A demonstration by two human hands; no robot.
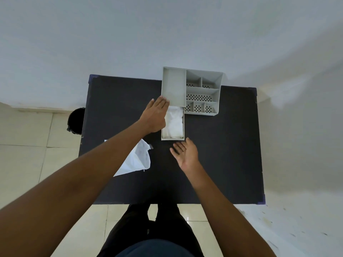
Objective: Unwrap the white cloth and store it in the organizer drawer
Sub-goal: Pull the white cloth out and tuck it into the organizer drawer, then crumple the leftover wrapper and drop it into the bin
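Observation:
A grey organizer [202,91] with several perforated compartments stands at the far middle of the black table [222,154]. Its drawer [172,138] is pulled out toward me, and the folded white cloth [174,122] lies inside it. My left hand [155,115] rests flat against the drawer's left side and the organizer's front left corner, fingers extended. My right hand [185,153] hovers open, palm up, just in front of the drawer's front wall, holding nothing. An empty white wrapper bag [138,160] lies on the table to the left, partly hidden under my left forearm.
A dark round bin [76,120] stands on the tiled floor beside the table's left edge. The wall rises right behind the organizer. My legs are at the table's near edge.

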